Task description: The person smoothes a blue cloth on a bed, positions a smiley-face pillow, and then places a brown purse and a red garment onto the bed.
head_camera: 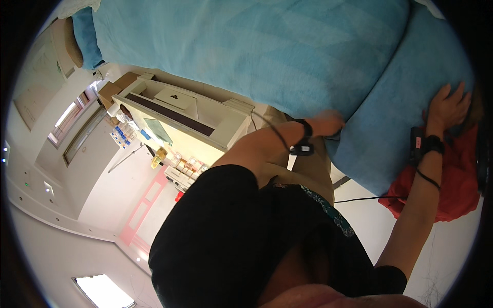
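Note:
A light-blue plush bed cover (250, 50) spreads across the top of the view, with a dark crease separating its right-hand section (404, 100). My left hand (327, 123) is motion-blurred at the cover's near edge, close to that crease. Its fingers look curled, but whether cloth is between them is unclear. Over the right-hand section, my right hand (448, 104) has its fingers spread and holds nothing. Each wrist wears a black strap with a small cabled device, one at the left wrist (302, 149) and one at the right wrist (418, 144).
Red fabric (443, 192) lies beneath my right forearm. A black cable (366, 199) runs over the pale floor. Beside the bed stands a cream cabinet (185, 107) with a drawer, near cardboard boxes (119, 88). A blue pillow (86, 36) rests at the bed's far left end.

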Tool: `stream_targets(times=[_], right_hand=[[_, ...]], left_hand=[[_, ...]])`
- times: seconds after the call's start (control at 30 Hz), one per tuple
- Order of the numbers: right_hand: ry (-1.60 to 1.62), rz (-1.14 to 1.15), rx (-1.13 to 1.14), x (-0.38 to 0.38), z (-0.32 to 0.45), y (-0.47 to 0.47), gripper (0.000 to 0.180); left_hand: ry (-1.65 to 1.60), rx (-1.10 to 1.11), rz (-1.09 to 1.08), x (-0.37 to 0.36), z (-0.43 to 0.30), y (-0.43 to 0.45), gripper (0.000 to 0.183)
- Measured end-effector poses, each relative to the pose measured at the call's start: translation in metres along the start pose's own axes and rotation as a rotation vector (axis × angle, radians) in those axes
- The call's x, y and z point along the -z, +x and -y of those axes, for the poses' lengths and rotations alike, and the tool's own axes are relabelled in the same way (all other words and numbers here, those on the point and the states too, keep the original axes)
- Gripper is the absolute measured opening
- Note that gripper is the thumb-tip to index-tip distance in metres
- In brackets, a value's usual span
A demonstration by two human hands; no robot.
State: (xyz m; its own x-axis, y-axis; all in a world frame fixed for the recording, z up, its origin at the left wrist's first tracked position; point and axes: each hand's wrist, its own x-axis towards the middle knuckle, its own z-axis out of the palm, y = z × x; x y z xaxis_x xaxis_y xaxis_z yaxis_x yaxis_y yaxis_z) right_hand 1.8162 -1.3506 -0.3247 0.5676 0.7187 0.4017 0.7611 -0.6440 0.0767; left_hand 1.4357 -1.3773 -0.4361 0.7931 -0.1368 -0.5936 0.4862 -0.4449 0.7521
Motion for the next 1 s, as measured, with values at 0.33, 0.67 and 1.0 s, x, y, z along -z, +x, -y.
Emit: stream_targets(times=[0.33,0.67,1.0], right_hand=[[-0.118,0.078,0.002,-0.004,-0.017,-0.005,0.049],[-0.088,0.043,0.045,-0.002,-0.025,-0.002,0.050],[-0.176,0.062,0.024,0.008,-0.026,-0.002,0.049]], left_hand=[[0.206,0.643,-1.034,0.207,0.130,-0.099,0.043],[0.320,0.511,-0.607,0.227,0.154,-0.089,0.013],[0.095,0.333,-0.576,0.247,0.141,-0.099,0.027]])
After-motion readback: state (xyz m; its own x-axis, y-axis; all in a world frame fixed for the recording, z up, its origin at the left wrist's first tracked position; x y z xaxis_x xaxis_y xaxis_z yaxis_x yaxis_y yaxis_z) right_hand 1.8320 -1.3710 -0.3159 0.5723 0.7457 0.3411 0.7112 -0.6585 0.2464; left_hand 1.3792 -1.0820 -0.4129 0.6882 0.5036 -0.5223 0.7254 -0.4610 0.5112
